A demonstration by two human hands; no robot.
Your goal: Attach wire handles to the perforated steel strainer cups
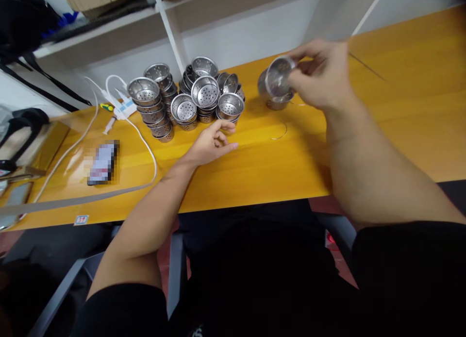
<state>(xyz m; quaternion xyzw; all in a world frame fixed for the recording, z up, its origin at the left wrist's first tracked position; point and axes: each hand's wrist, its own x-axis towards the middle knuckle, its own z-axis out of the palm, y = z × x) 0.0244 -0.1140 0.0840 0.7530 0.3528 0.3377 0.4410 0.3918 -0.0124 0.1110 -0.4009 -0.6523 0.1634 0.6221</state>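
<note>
My right hand (322, 75) pinches the rim of a perforated metal strainer cup (279, 79), which is tilted and blurred by motion. Just behind and below it, more cup metal shows on the table; whether the two touch I cannot tell. My left hand (214, 143) is open with nothing in it, thumb out and fingers loosely bent. It rests in front of the nearest strainer cup (230, 107) of a cluster. Several such cups stand in stacks, including a tall stack (150, 109) at the left. A thin curved wire (280, 137) lies between my hands.
On the yellow table (255, 176) a phone (104, 163) lies left, near a white cable (147, 147) and a power strip (124, 108). A syringe (109, 125) is beside the strip. White shelving (169, 31) borders the back; a long thin wire (367, 66) lies at right.
</note>
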